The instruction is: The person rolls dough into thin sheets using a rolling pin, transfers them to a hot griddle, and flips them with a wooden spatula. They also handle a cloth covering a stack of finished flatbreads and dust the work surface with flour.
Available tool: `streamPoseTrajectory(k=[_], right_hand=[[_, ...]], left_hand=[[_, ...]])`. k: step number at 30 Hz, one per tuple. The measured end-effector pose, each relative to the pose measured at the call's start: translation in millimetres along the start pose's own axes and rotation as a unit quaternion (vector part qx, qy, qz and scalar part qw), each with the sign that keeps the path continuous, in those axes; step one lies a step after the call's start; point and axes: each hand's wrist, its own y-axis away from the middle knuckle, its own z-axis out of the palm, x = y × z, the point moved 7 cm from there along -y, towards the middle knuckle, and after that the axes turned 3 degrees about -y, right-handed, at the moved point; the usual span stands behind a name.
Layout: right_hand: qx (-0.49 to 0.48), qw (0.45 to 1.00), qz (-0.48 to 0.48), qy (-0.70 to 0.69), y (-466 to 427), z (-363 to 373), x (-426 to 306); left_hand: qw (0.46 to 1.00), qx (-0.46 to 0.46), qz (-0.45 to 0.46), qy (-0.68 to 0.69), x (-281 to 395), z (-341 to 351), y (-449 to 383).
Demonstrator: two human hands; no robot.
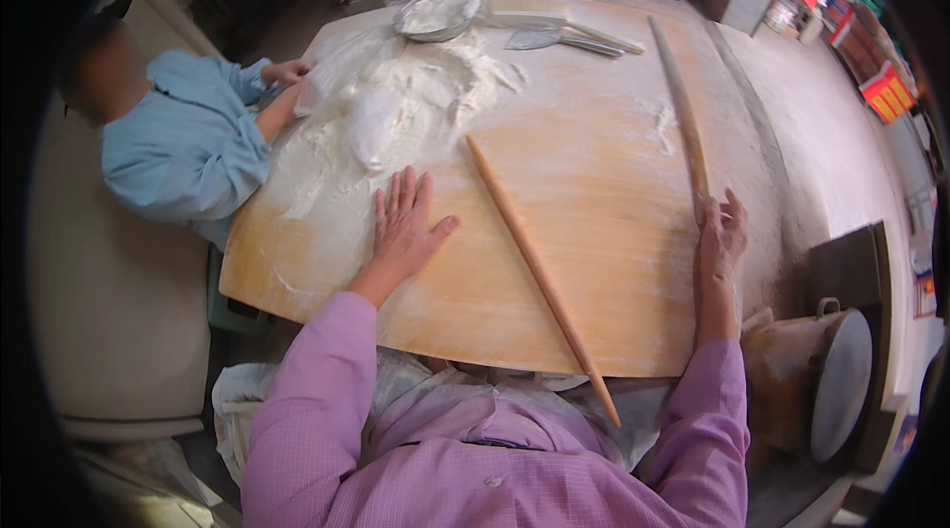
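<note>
My left hand lies flat with spread fingers on the floured wooden board, just below a heap of white flour. At the board's right edge my right hand is by the lower end of a long wooden rolling pin; whether it grips the pin is unclear. Between my hands a tapered wooden rolling pin lies slantwise, its near end sticking out over the front edge. A white, plastic-looking bundle rests in the flour. Behind it stands a metal bowl with flour.
On the left a person in a light blue top holds thin clear plastic at the board's edge. A metal scraper lies at the back beside a pale flat bar. A drum-like container with a round lid stands at right.
</note>
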Motion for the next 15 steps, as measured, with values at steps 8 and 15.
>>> streamPoseTrajectory(k=[8,15], right_hand=[[0.039,0.994,-0.104,0.003,33,0,-59],[-0.079,0.979,-0.17,-0.079,78,48,-106]], left_hand=[[1.0,-0.013,-0.018,-0.012,-5,7,-9],[1.0,-0.021,-0.018,0.001,-4,-1,-12]])
